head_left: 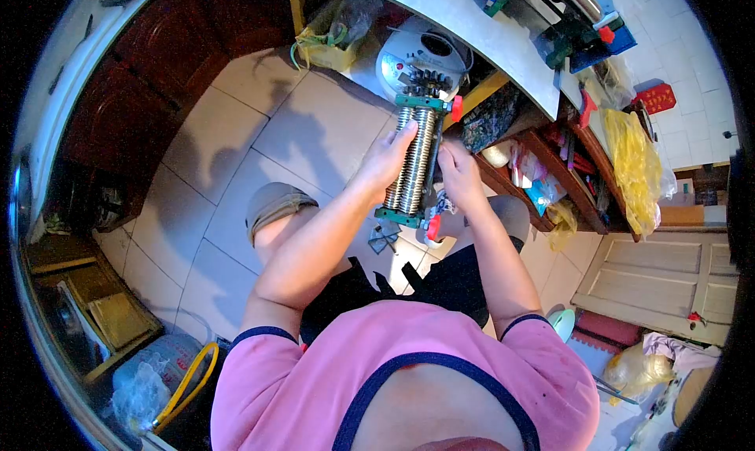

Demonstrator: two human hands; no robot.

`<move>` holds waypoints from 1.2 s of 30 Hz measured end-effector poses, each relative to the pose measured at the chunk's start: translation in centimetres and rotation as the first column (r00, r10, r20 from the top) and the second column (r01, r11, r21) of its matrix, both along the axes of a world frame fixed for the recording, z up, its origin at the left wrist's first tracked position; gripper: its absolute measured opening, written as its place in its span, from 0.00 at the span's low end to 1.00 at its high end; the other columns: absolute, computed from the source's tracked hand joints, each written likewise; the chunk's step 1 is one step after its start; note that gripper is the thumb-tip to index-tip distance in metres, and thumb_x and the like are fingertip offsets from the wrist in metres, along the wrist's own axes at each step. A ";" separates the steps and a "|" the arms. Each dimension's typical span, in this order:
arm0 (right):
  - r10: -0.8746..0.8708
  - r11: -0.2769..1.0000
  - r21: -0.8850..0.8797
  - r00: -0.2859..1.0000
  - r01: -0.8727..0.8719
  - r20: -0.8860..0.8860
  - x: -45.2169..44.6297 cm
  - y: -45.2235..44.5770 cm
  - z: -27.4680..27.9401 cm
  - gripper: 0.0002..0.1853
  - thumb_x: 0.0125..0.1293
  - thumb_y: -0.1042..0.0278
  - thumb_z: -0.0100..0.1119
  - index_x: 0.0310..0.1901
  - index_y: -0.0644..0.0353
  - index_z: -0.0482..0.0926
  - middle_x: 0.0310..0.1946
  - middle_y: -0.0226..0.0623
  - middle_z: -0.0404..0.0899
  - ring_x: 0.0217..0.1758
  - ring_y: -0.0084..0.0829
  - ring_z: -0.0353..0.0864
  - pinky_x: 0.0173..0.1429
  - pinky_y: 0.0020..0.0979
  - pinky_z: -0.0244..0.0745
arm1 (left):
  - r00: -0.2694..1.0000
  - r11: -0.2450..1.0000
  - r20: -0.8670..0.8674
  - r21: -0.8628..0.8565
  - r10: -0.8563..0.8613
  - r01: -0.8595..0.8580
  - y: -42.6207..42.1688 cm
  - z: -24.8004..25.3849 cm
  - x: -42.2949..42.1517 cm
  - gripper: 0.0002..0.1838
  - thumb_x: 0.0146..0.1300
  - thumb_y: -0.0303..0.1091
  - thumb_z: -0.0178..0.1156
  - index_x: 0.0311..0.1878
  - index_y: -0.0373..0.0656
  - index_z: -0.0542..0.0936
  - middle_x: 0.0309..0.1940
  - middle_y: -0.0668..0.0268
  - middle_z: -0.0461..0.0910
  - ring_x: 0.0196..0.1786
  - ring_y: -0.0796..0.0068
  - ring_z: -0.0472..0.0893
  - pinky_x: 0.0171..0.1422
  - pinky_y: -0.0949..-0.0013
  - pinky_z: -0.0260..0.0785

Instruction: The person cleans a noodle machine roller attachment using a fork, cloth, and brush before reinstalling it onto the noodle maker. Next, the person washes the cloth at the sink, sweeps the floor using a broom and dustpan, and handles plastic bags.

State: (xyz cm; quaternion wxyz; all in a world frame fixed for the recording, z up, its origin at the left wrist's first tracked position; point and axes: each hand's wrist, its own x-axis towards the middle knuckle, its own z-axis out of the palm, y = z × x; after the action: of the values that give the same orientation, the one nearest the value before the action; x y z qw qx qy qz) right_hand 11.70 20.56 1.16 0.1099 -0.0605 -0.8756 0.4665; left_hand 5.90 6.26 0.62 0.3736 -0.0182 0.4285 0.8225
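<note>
A metal roller unit (414, 156) with ridged steel rollers, green end plates, black gears at its top end and red knobs on its right side is held over my lap. My left hand (385, 161) grips its left side, with the thumb lying across the rollers. On the right side, my right hand (460, 174) has its fingers closed close to the unit's edge; what they hold is too small to make out. A patterned cloth (446, 202) hangs just below that hand.
Beyond the unit, a round white appliance (422, 55) stands under a pale tabletop (503, 46). A green machine (562, 38) is on top. Shelves with yellow bags (634, 168) are at the right, a gas cylinder (161, 364) at the lower left.
</note>
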 end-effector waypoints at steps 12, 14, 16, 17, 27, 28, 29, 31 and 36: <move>0.237 0.770 -0.637 0.907 0.042 0.347 0.7 0.0 0.7 0.20 0.57 0.55 0.62 0.43 0.61 0.73 0.36 0.32 0.76 0.37 0.22 0.75 0.41 0.25 0.73 | 0.969 0.988 -0.246 -0.156 -0.024 -0.015 -0.3 -0.7 0.2 0.24 0.64 0.52 0.49 0.44 0.35 0.71 0.29 0.64 0.76 0.27 0.79 0.75 0.31 0.73 0.70; 0.252 0.705 -0.706 0.905 0.070 0.342 0.5 -0.2 0.8 0.22 0.56 0.56 0.63 0.46 0.61 0.72 0.38 0.32 0.76 0.39 0.24 0.76 0.42 0.26 0.74 | 0.921 0.979 -0.375 -0.201 -0.106 0.031 -0.9 -0.5 0.0 0.26 0.66 0.52 0.47 0.53 0.37 0.68 0.36 0.62 0.76 0.36 0.78 0.75 0.40 0.74 0.70; 0.326 0.595 -0.797 0.875 0.104 0.357 0.4 -0.2 1.1 0.26 0.55 0.59 0.64 0.51 0.63 0.67 0.41 0.35 0.75 0.40 0.25 0.77 0.44 0.29 0.75 | 0.912 0.957 -0.373 -0.283 -0.170 0.063 -1.2 0.9 0.0 0.25 0.66 0.50 0.46 0.52 0.36 0.70 0.38 0.63 0.76 0.38 0.78 0.74 0.43 0.74 0.68; 0.357 0.549 -0.831 0.875 0.088 0.329 0.4 0.0 1.1 0.26 0.55 0.59 0.64 0.52 0.62 0.66 0.41 0.35 0.75 0.41 0.26 0.77 0.45 0.30 0.76 | 0.917 0.953 -0.354 -0.291 -0.184 0.079 -1.4 1.6 0.3 0.24 0.67 0.49 0.44 0.51 0.35 0.70 0.39 0.63 0.76 0.37 0.78 0.74 0.42 0.74 0.68; 0.201 0.322 -0.920 0.934 0.222 0.295 2.1 -0.6 0.8 0.25 0.57 0.62 0.61 0.52 0.63 0.65 0.41 0.38 0.75 0.41 0.30 0.79 0.44 0.33 0.78 | 0.629 0.891 -0.704 -0.452 -0.330 -0.038 -1.5 -0.3 -1.2 0.18 0.66 0.42 0.48 0.42 0.33 0.74 0.37 0.61 0.71 0.41 0.73 0.72 0.49 0.71 0.63; 0.161 0.292 -0.938 0.957 0.188 0.242 2.3 -0.9 1.1 0.25 0.56 0.61 0.61 0.52 0.63 0.65 0.42 0.38 0.75 0.41 0.30 0.79 0.44 0.33 0.78 | 0.635 0.885 -0.686 -0.465 -0.355 -0.009 -1.7 0.7 -1.1 0.18 0.66 0.42 0.49 0.41 0.34 0.75 0.35 0.63 0.72 0.39 0.75 0.72 0.48 0.73 0.64; 0.141 0.275 -0.943 0.962 0.188 0.233 2.5 -1.1 1.9 0.24 0.56 0.61 0.61 0.50 0.62 0.67 0.40 0.37 0.76 0.40 0.29 0.79 0.44 0.32 0.78 | 0.809 0.894 -0.496 -0.441 -0.316 0.078 -1.6 1.7 -1.1 0.16 0.65 0.42 0.50 0.39 0.37 0.76 0.31 0.68 0.72 0.35 0.79 0.72 0.44 0.75 0.65; 0.099 0.261 -0.944 0.967 0.202 0.235 2.5 -1.1 1.8 0.23 0.56 0.61 0.61 0.49 0.61 0.67 0.39 0.35 0.76 0.39 0.28 0.79 0.44 0.32 0.78 | 0.895 0.951 -0.432 -0.309 -0.114 -0.028 -1.7 1.4 -2.2 0.12 0.64 0.42 0.53 0.36 0.42 0.75 0.27 0.71 0.72 0.30 0.81 0.72 0.36 0.75 0.66; -0.023 0.282 -0.943 0.984 0.175 0.176 2.4 -0.5 1.8 0.21 0.56 0.59 0.61 0.48 0.57 0.68 0.37 0.32 0.78 0.40 0.27 0.79 0.49 0.32 0.75 | 0.898 0.926 -0.419 -0.270 0.133 -0.263 -2.3 0.5 -3.9 0.09 0.61 0.37 0.57 0.32 0.41 0.74 0.26 0.71 0.73 0.27 0.83 0.71 0.30 0.78 0.66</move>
State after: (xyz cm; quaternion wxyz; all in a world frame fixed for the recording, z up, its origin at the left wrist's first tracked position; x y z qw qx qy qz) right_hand 14.12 20.03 3.00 0.0245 -0.1978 -0.4239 0.8835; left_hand 2.00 3.95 1.11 0.1850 0.0431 0.6180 0.7628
